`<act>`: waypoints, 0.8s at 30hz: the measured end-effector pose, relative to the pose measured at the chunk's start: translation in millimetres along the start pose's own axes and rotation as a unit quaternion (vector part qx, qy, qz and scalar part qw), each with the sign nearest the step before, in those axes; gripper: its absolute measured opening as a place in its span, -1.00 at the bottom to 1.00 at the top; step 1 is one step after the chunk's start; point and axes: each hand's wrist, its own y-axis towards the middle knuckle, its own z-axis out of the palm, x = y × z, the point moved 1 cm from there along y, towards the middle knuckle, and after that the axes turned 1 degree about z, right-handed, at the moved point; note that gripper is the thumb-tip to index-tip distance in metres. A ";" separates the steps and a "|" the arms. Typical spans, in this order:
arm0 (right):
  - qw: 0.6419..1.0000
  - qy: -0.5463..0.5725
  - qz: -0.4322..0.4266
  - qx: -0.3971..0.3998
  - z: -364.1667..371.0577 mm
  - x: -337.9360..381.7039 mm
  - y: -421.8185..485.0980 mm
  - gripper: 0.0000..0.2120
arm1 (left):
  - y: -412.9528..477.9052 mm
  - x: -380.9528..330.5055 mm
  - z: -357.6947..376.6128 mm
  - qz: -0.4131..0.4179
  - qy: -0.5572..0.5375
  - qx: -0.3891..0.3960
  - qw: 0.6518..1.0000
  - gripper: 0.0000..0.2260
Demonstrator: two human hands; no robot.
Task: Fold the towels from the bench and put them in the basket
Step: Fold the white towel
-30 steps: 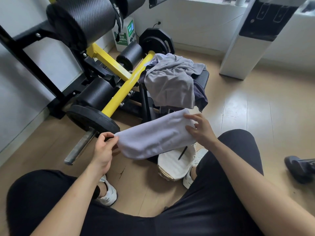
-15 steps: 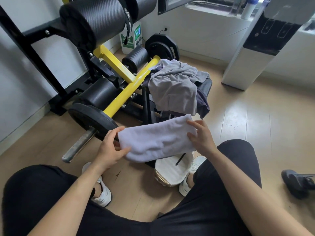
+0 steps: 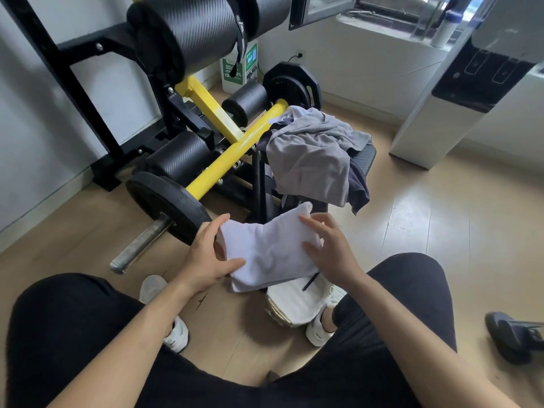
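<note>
Centre of the frame: a pale folded towel is held in the air between both hands, above the wooden floor. The left hand grasps the towel's left edge, thumb lying on top of the cloth and fingers curled beneath it. The right hand presses on the towel's right side with fingers spread flat over the upper surface; whether its thumb closes under the cloth cannot be told.

Just below the towel, lower centre: a basket with a woven rim stands on the floor beside the person's right shoe; a white cloth lies in it.

Above the towel, upper centre right: a loose heap of grey towels, one darker piece hanging at its right, is draped over the black padded bench.

Left and upper left: a yellow-and-black weight machine with black foam rollers and a black weight plate on a steel sleeve.

Upper right: a white water dispenser stands against the wall. Lower foreground: the person's black-clad knees and forearms.
</note>
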 end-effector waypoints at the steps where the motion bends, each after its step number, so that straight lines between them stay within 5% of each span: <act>1: 1.000 0.009 -0.016 0.009 5.9 9.0 -2.3 -0.46 | -1.2 -2.0 2.9 0.007 -0.001 0.010 1.000 -0.15; 8: 0.993 0.084 -0.069 0.054 47.0 42.5 -17.3 -0.46 | -6.4 -6.8 20.4 0.013 -0.102 0.057 0.993 -0.23; 16: 0.991 0.128 -0.035 -0.012 58.0 46.9 -20.3 -0.46 | -10.2 -15.5 26.9 -0.071 -0.329 0.114 0.935 -0.45; 24: 0.977 0.210 0.015 0.013 46.5 36.9 -25.6 -0.57 | 0.7 -13.8 -5.6 -0.070 -0.281 0.132 0.948 -0.50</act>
